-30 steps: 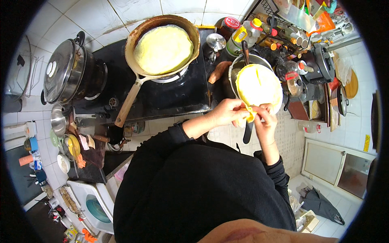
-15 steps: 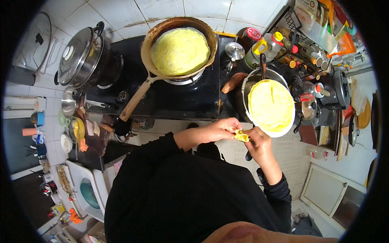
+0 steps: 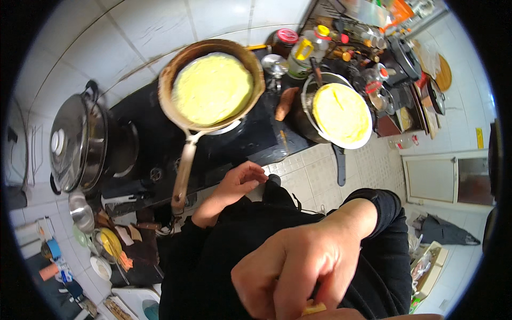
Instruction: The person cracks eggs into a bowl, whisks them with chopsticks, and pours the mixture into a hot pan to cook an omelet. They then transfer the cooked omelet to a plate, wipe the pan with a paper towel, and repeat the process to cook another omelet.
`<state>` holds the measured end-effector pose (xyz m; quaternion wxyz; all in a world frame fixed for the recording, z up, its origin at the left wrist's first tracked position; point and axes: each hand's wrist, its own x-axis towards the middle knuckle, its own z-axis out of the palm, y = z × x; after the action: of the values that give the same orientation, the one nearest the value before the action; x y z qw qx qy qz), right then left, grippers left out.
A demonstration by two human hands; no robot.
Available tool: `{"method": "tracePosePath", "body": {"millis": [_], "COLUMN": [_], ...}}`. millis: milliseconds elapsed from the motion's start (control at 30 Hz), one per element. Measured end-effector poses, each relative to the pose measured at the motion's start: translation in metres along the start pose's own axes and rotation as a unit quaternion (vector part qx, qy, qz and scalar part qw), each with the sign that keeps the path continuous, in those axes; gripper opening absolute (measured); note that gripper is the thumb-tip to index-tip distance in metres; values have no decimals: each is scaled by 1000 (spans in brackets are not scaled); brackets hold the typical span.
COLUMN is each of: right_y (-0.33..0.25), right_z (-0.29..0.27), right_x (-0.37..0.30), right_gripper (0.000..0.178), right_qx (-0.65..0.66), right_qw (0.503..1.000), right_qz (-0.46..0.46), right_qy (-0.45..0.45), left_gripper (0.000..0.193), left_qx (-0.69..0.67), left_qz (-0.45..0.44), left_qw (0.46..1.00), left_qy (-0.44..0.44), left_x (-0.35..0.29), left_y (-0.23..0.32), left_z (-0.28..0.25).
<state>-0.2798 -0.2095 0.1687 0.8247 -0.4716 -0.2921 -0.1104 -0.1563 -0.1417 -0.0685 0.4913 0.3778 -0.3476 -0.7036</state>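
My right hand (image 3: 304, 261) is raised close in at the lower edge, its fingers closed on a small piece of yellow pancake (image 3: 313, 308), mostly hidden by them. My left hand (image 3: 237, 181) hovers before the stove's front edge, loosely curled with thumb and fingers apart and nothing visible in it. On the stove, a pale yellow pancake (image 3: 213, 88) lies flat in a worn frying pan (image 3: 166, 98), whose wooden handle points toward me. To the right, yellow pancakes (image 3: 341, 113) rest on a white plate (image 3: 364, 143) set over a dark-handled pot (image 3: 305, 120).
A lidded steel pot (image 3: 80, 144) stands at the left of the stove (image 3: 250, 144). A sweet potato (image 3: 287, 104) lies between pan and plate. Behind are a red-lidded jar (image 3: 285, 40), a metal cup (image 3: 274, 65) and several bottles. A dark handle (image 3: 340, 165) juts over the floor.
My hands have parted. The right one has come up toward me with the pancake piece, and the left has moved left, letting go of it. The view has shifted and tilted.
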Motion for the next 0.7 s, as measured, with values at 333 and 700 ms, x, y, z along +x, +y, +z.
{"method": "tracePosePath", "body": {"millis": [333, 700], "right_y": [2, 142], "right_z": [-194, -304], "right_x": [20, 107], "right_gripper": [16, 39], "right_qx": [-401, -819], "right_qw": [754, 363], "right_qz": [430, 407], "right_qy": [294, -178], "left_gripper": [22, 27], "left_qx": [133, 62], "left_qz": [83, 30], "left_qw": [986, 978], "left_qy": [52, 196], "left_x": [-70, -137], "left_y": [-17, -47], "left_z": [-48, -72]}}
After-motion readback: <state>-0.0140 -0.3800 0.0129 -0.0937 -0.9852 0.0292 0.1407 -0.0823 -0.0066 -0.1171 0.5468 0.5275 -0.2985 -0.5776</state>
